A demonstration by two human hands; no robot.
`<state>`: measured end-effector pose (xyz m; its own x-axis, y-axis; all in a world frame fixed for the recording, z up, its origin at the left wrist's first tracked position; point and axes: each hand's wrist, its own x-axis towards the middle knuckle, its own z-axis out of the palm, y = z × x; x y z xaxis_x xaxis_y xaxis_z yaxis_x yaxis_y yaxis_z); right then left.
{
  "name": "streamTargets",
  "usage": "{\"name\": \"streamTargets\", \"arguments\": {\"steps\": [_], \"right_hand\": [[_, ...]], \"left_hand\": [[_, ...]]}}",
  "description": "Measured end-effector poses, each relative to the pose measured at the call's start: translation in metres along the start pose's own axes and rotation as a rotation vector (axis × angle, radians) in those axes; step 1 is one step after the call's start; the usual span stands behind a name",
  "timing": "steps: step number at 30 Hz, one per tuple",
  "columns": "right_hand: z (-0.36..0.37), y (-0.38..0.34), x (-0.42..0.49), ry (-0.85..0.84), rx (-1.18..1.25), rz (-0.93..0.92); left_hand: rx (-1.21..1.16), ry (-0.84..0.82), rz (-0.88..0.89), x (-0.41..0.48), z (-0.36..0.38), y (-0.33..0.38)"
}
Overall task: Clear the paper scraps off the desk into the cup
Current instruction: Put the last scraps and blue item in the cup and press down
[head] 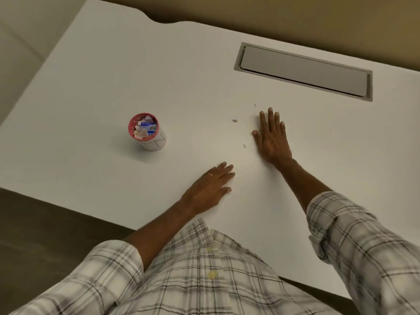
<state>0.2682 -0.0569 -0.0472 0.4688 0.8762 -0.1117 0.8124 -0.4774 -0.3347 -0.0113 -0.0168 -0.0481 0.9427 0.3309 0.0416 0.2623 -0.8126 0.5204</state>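
A white paper cup (156, 143) with a red rim stands on the white desk (113, 76), left of centre, filled with paper scraps (145, 128). Three tiny scraps lie on the desk: one (234, 120) left of my right hand's fingers, one (244, 145) beside its thumb, one (255, 105) just beyond its fingertips. My right hand (271, 137) lies flat, palm down, fingers together, holding nothing. My left hand (212, 184) rests palm down nearer the front edge, fingers loosely spread, empty, with a ring on one finger.
A grey cable-tray lid (304, 71) is set into the desk at the back right. The desk's back edge has a curved cut-out (159, 20). My plaid shirt (204, 269) fills the bottom of the view.
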Motion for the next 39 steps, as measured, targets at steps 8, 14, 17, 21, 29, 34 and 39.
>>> {"name": "streamTargets", "arguments": {"steps": [8, 14, 17, 21, 29, 34, 39], "right_hand": [[-0.007, 0.001, 0.055, -0.062, 0.01, -0.178], [-0.006, 0.02, -0.029, 0.065, -0.014, -0.254], [-0.005, 0.029, -0.076, 0.106, 0.006, -0.241], [-0.012, 0.034, -0.114, 0.173, 0.128, -0.035], [-0.003, 0.029, -0.122, 0.094, 0.267, 0.16], [0.004, 0.011, -0.105, 0.056, 0.28, 0.101], [0.016, -0.001, -0.104, 0.104, 0.164, -0.083]], "left_hand": [[-0.119, 0.165, 0.01, 0.011, -0.002, -0.018], [-0.122, 0.144, -0.053, 0.06, -0.021, -0.028], [-0.151, 0.155, -0.129, 0.084, -0.034, -0.029], [-0.138, 0.124, -0.236, 0.12, -0.046, -0.032], [0.061, -0.181, -0.147, 0.147, -0.028, -0.035], [0.055, -0.128, 0.078, 0.102, -0.013, -0.026], [0.063, 0.016, 0.232, 0.051, -0.008, -0.023]]}}
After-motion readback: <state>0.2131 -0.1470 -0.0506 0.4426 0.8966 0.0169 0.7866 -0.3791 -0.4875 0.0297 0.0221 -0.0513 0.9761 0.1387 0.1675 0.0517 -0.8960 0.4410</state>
